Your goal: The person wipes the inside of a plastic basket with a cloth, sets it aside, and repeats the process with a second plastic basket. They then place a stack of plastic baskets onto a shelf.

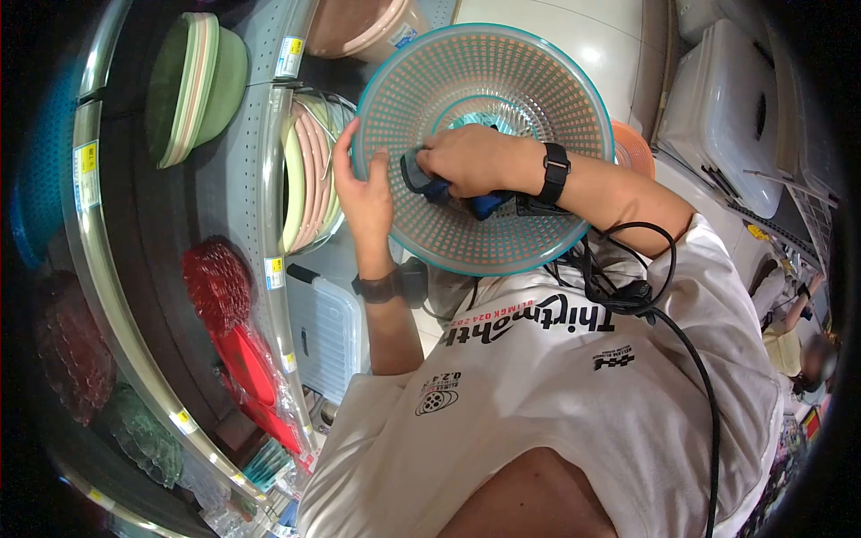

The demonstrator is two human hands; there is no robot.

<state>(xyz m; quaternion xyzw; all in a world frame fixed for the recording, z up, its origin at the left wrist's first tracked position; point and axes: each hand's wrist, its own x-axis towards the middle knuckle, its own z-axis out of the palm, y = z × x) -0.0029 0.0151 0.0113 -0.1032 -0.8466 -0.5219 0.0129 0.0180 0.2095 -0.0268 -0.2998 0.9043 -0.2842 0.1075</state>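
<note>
A large round plastic basket with a teal rim and perforated wall sits in front of my chest, its mouth facing me. My left hand grips its left rim, with the thumb inside and the fingers along the outside. Reaching in over the right rim, my right hand closes around a dark blue and grey cloth. More dark blue material shows beneath that hand. My palm and forearm hide part of the basket's bottom. Both wrists wear black bands.
At left, shelves hold green basins, pink and pale green basins, and red plastic items. Clear storage boxes stand at right. An orange basket shows behind. A black cable hangs across my shirt. Another person is farther right.
</note>
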